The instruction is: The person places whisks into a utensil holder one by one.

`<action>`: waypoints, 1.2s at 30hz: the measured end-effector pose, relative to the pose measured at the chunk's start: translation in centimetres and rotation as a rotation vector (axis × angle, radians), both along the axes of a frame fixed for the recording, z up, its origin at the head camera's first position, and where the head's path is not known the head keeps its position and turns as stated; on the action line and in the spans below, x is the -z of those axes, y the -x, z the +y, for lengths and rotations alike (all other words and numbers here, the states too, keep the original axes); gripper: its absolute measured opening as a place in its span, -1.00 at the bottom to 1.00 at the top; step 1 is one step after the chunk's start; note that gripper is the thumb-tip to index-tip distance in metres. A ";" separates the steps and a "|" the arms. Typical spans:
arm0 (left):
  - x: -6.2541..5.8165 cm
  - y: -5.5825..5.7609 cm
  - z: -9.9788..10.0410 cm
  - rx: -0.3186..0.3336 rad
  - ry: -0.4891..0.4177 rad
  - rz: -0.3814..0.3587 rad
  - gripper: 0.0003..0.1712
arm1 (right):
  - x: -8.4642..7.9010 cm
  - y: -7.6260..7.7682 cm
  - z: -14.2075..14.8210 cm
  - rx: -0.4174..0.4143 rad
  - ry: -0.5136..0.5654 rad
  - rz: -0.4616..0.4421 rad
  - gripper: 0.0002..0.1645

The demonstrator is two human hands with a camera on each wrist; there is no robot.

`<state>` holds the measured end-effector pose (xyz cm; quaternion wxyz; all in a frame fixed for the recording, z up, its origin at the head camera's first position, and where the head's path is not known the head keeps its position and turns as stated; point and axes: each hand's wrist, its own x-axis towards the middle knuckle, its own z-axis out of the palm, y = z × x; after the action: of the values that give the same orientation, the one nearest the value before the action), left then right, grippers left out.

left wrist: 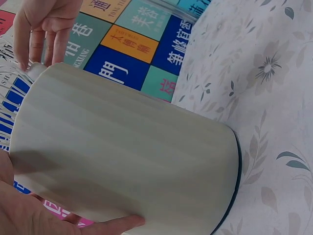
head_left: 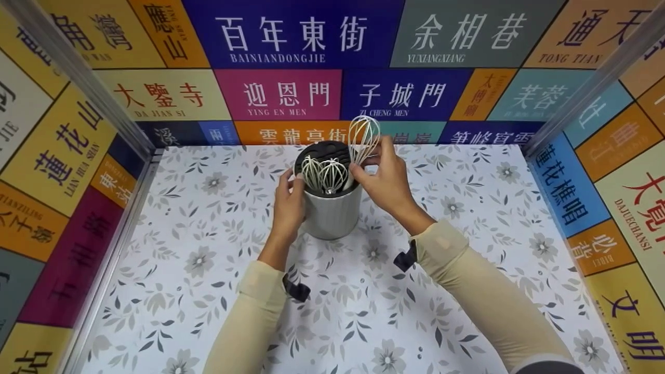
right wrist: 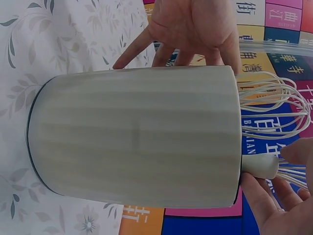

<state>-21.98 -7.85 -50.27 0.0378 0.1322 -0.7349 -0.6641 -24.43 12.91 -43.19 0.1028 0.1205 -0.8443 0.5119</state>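
A light grey, ribbed utensil holder point(head_left: 332, 215) with a dark slotted top stands upright on the table. My left hand point(head_left: 289, 200) grips its left side near the rim, fingers spread around the wall. Inside stand two whisks point(head_left: 332, 175), their pale wire loops up. My right hand point(head_left: 384, 174) pinches another whisk point(head_left: 364, 136) at the right rim, loops raised above the others. In the right wrist view, this whisk's pale handle point(right wrist: 260, 166) shows just beyond the rim, between thumb and fingers; its lower end is hidden inside the holder.
White cloth with grey flowers and leaves point(head_left: 200, 259) covers the table. Panels with coloured sign blocks point(head_left: 280, 96) stand behind and on both sides, joined by clear corner strips point(head_left: 98, 78). A dark round-edged object point(head_left: 545, 366) shows at the bottom right edge.
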 end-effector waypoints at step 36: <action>0.2 0.1 0.0 -0.001 0.002 0.040 -0.38 | 0.8 -0.5 0.2 -0.013 0.085 -0.041 -0.14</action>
<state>-22.13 -7.83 -50.47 0.0530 0.1191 -0.7345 -0.6659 -23.89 13.08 -43.96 0.0873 0.1110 -0.8230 0.5502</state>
